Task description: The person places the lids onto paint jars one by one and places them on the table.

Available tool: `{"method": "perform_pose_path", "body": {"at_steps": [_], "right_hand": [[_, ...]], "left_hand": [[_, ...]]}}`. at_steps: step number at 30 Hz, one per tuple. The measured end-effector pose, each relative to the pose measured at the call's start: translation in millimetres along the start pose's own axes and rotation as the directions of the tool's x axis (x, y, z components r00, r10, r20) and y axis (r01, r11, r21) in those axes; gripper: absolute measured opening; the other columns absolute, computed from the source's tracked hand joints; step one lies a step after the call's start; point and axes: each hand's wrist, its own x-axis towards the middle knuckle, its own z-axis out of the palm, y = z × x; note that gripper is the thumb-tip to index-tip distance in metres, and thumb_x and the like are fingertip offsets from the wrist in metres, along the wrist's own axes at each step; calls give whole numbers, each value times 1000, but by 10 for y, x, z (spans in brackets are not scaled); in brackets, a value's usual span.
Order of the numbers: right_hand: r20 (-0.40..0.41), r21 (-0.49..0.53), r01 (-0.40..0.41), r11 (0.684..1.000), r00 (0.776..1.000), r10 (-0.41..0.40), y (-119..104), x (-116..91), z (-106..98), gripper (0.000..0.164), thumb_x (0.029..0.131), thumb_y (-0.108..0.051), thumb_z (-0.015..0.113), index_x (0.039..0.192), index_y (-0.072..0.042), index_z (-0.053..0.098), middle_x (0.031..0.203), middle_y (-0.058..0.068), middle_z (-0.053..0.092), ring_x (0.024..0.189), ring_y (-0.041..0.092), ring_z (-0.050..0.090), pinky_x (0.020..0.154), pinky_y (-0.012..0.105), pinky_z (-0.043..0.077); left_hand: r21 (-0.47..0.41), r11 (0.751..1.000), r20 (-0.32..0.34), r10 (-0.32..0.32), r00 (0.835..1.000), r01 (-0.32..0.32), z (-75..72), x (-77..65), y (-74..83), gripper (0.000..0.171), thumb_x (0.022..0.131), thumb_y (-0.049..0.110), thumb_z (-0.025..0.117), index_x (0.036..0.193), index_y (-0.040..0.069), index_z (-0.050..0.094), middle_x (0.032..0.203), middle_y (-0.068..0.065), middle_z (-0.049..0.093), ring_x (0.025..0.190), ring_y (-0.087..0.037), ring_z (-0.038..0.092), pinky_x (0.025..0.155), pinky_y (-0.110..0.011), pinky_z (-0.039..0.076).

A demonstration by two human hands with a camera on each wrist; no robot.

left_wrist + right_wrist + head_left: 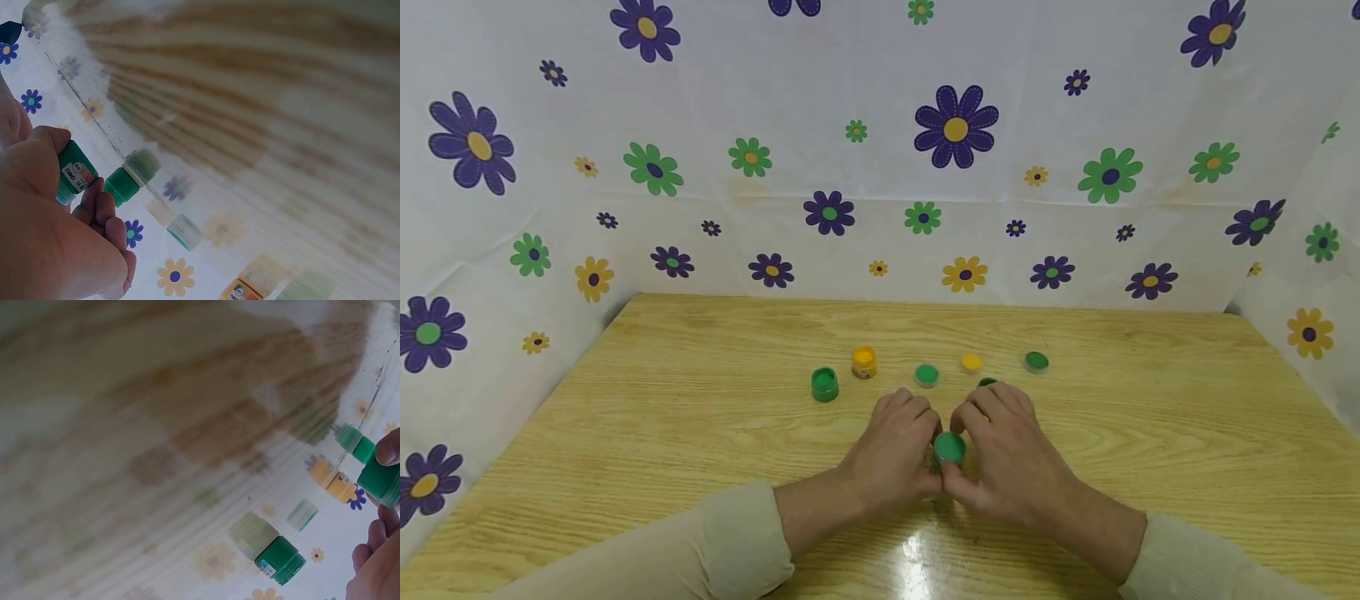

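On the near part of the counter (662, 417), the left hand (891, 450) and right hand (1011, 454) both grip one green jar (77, 167), thumbs and fingers curled about it; its green cap (950, 447) appears on. Uneven twisting could tip it, or free the cap suddenly and spill the contents. Just past the right knuckles stands a dark green jar (281, 559), uncapped; if those fingers slipped forward, they might topple it. Farther left, an open green jar (824, 385) and an open yellow jar (864, 363) look safer. Of the green lid (927, 375), yellow lid (971, 362) and dark green lid (1036, 362), the similar greens could get swapped.
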Motion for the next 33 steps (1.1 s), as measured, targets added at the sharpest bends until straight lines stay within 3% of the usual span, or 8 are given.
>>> {"method": "perform_pose_path", "body": {"at_steps": [10,20,29,33], "right_hand": [[64,-32,-71,997,995,73,-13,0,-23,28,78,-41,69,79,-18,53,83,-6,48,90,17,48,95,43,40],[120,-57,-97,994,987,103,-17,-1,-41,34,79,-43,71,73,-19,48,77,-8,41,84,15,44,91,42,41],[83,11,-63,998,995,62,-13,-2,-26,23,79,-37,68,90,-18,62,87,-7,54,89,14,47,90,41,41],[68,31,-42,999,997,40,-9,-11,-10,20,75,-33,66,89,-19,62,87,-7,53,88,14,44,88,39,40]], "left_hand": [[-4,1000,6,4,1000,-4,-4,-1,-2,34,75,39,84,83,14,63,81,8,52,80,-10,40,86,-30,40],[21,999,17,33,999,-33,-5,-5,-4,32,73,34,85,84,14,64,83,7,55,83,-11,43,91,-33,42],[6,1000,21,6,1000,-6,-4,-2,-7,35,76,41,84,87,14,65,85,7,55,84,-10,43,90,-32,42],[16,1000,27,8,1000,-8,-1,1,-3,36,76,44,83,85,15,64,83,8,54,83,-10,43,88,-31,41]]}}
